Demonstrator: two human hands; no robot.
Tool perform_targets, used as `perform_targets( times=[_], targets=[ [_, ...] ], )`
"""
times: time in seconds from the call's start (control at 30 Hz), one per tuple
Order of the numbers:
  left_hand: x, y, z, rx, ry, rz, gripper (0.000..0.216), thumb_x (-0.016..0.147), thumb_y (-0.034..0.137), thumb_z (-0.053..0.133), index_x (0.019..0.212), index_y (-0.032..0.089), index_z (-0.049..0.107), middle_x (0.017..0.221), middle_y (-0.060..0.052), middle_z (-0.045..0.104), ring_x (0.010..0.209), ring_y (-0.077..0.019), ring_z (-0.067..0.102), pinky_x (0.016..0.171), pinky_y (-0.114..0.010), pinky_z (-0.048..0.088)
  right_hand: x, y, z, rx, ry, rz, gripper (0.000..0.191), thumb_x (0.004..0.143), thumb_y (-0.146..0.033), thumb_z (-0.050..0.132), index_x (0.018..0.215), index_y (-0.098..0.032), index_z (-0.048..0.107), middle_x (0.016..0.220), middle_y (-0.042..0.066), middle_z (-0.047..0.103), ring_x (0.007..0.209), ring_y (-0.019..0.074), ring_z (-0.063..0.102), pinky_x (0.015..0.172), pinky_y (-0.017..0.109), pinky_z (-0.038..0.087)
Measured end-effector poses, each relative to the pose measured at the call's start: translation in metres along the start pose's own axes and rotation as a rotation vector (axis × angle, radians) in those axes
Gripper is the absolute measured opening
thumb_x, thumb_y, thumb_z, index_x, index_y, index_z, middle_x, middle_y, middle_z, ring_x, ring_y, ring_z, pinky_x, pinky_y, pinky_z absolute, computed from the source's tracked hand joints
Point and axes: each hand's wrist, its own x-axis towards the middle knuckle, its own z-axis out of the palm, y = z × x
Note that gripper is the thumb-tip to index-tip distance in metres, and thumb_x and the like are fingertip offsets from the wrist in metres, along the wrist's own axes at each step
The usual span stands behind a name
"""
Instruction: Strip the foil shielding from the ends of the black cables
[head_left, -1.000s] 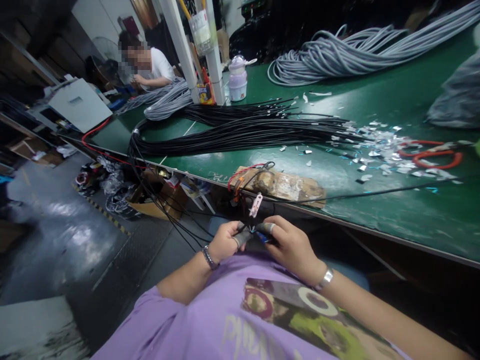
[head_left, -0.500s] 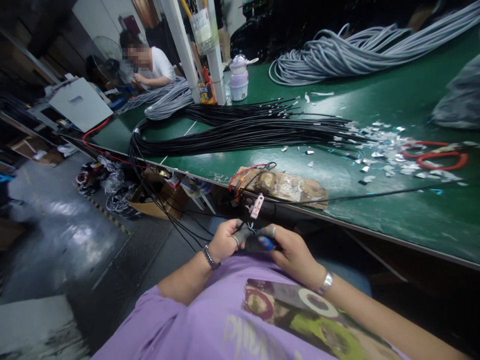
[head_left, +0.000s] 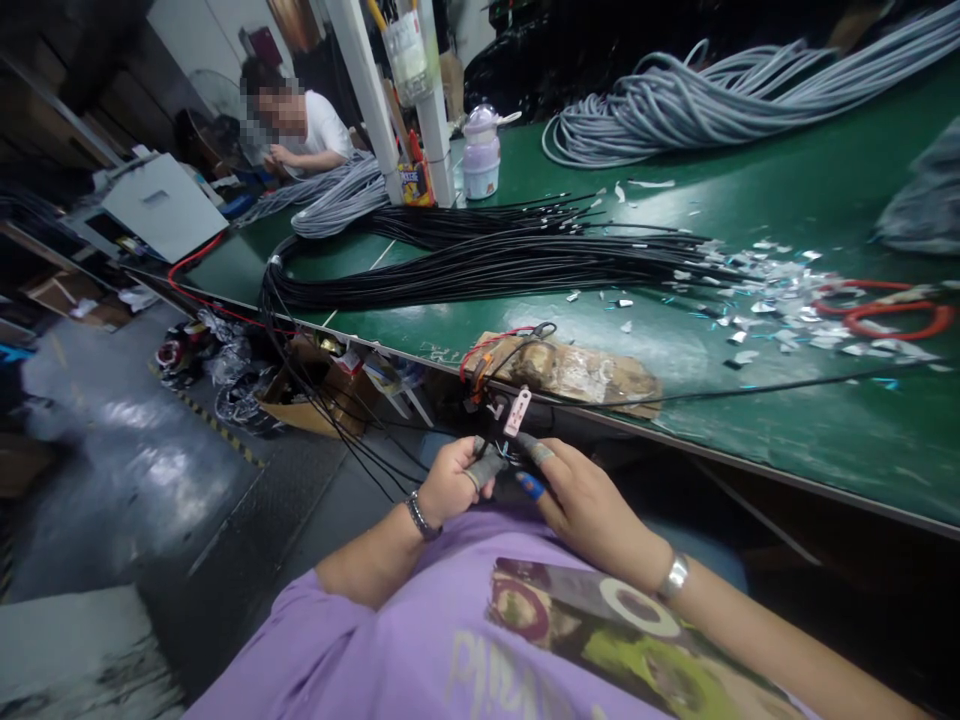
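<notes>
Close to my body, just below the bench edge, both hands meet at the end of a black cable. My left hand (head_left: pixel 450 485), with grey covers on its fingertips, is closed around the cable end. Thin light and bluish wires (head_left: pixel 503 449) stick out past its thumb. My right hand (head_left: pixel 581 490) is curled beside these wires, with a grey cover on one finger and a blue one on another. What lies between its fingertips is dark and hard to make out. A small pinkish-white tag (head_left: pixel 517 412) hangs just above the hands at the bench edge.
On the green bench (head_left: pixel 750 430) lie a bundle of black cables (head_left: pixel 465 275), grey cable coils (head_left: pixel 660 115), foil scraps (head_left: pixel 757 300) and orange-handled scissors (head_left: pixel 900 320). A taped wooden block (head_left: pixel 577 372) sits at the edge. A co-worker (head_left: pixel 319 130) sits far left.
My right hand has shifted slightly and its blue-covered finger has drawn apart from the grey-covered one. The wires show more clearly. My left hand has stayed nearly in place.
</notes>
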Motion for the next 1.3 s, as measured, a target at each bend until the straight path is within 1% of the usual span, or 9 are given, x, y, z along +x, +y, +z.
perform_targets(
  times=[0.23, 0.47, 0.7, 0.83, 0.9, 0.97, 1.1, 1.17, 1.3],
  targets=[
    [-0.002, -0.002, 0.0, -0.007, -0.038, 0.02, 0.054, 0.065, 0.069, 0.061, 0.064, 0.016, 0.048, 0.045, 0.005, 0.048, 0.035, -0.003, 0.034, 0.037, -0.018, 0.026, 0.001, 0.0, 0.005, 0.02, -0.014, -0.009, 0.027, 0.088, -0.019, 0.043, 0.111, -0.014, 0.055, 0.092, 0.014, 0.063, 0.082, 0.0246, 0.061, 0.071, 0.038, 0.055],
    [-0.002, 0.002, 0.0, -0.016, -0.063, 0.005, 0.054, 0.064, 0.068, 0.062, 0.064, 0.016, 0.048, 0.044, 0.006, 0.047, 0.035, -0.0029, 0.034, 0.037, -0.018, 0.024, 0.003, -0.001, 0.009, 0.02, -0.012, -0.012, 0.024, 0.087, -0.017, 0.043, 0.108, -0.014, 0.056, 0.093, 0.014, 0.064, 0.082, 0.024, 0.062, 0.072, 0.038, 0.056],
    [-0.003, 0.002, 0.001, -0.043, -0.045, -0.043, 0.052, 0.064, 0.066, 0.064, 0.067, 0.017, 0.048, 0.044, 0.006, 0.049, 0.033, -0.0034, 0.034, 0.035, -0.018, 0.023, 0.003, 0.0, 0.011, -0.001, 0.011, -0.014, 0.025, 0.088, -0.017, 0.043, 0.109, -0.016, 0.057, 0.096, 0.013, 0.065, 0.083, 0.0238, 0.062, 0.073, 0.038, 0.056],
    [-0.001, 0.0, -0.001, -0.077, 0.01, -0.03, 0.048, 0.068, 0.063, 0.062, 0.067, 0.017, 0.048, 0.044, 0.006, 0.049, 0.031, -0.0034, 0.033, 0.034, -0.018, 0.021, 0.002, 0.001, 0.009, 0.001, -0.013, -0.003, 0.024, 0.088, -0.02, 0.044, 0.106, -0.014, 0.058, 0.096, 0.015, 0.065, 0.084, 0.0247, 0.062, 0.074, 0.038, 0.056],
    [0.0, 0.0, -0.003, -0.096, 0.049, -0.023, 0.046, 0.069, 0.061, 0.061, 0.068, 0.017, 0.048, 0.043, 0.006, 0.049, 0.031, -0.0036, 0.033, 0.034, -0.018, 0.02, 0.002, 0.001, 0.006, 0.049, -0.011, 0.039, 0.023, 0.088, -0.022, 0.045, 0.105, -0.015, 0.058, 0.094, 0.014, 0.065, 0.082, 0.0239, 0.062, 0.072, 0.037, 0.055],
    [0.001, 0.001, -0.004, -0.093, 0.061, -0.015, 0.046, 0.069, 0.061, 0.061, 0.069, 0.017, 0.049, 0.043, 0.006, 0.049, 0.031, -0.0039, 0.033, 0.033, -0.018, 0.02, 0.003, 0.0, 0.003, 0.138, 0.013, 0.107, 0.021, 0.088, -0.025, 0.046, 0.103, -0.017, 0.058, 0.091, 0.011, 0.065, 0.079, 0.022, 0.062, 0.07, 0.035, 0.055],
    [-0.003, 0.004, -0.001, -0.028, 0.015, -0.014, 0.05, 0.066, 0.065, 0.062, 0.067, 0.017, 0.048, 0.044, 0.006, 0.049, 0.032, -0.0039, 0.034, 0.035, -0.018, 0.023, 0.008, -0.003, -0.002, 0.354, 0.051, 0.243, 0.016, 0.088, -0.03, 0.048, 0.093, -0.02, 0.06, 0.085, 0.007, 0.066, 0.074, 0.0193, 0.062, 0.068, 0.032, 0.053],
    [-0.005, 0.004, 0.001, 0.003, -0.008, -0.008, 0.052, 0.065, 0.067, 0.061, 0.064, 0.017, 0.047, 0.044, 0.006, 0.048, 0.034, -0.0037, 0.034, 0.036, -0.018, 0.025, 0.011, -0.004, -0.002, 0.449, 0.051, 0.321, 0.018, 0.087, -0.033, 0.049, 0.087, -0.02, 0.061, 0.083, 0.006, 0.067, 0.072, 0.0189, 0.062, 0.067, 0.032, 0.052],
    [-0.007, 0.005, 0.004, 0.077, -0.074, 0.087, 0.053, 0.069, 0.067, 0.06, 0.059, 0.016, 0.048, 0.045, 0.005, 0.047, 0.038, -0.0037, 0.036, 0.041, -0.018, 0.028, 0.013, -0.003, 0.005, 0.632, -0.012, 0.509, 0.019, 0.081, -0.037, 0.052, 0.078, -0.02, 0.06, 0.072, 0.003, 0.067, 0.064, 0.018, 0.061, 0.059, 0.03, 0.051]
  ],
)
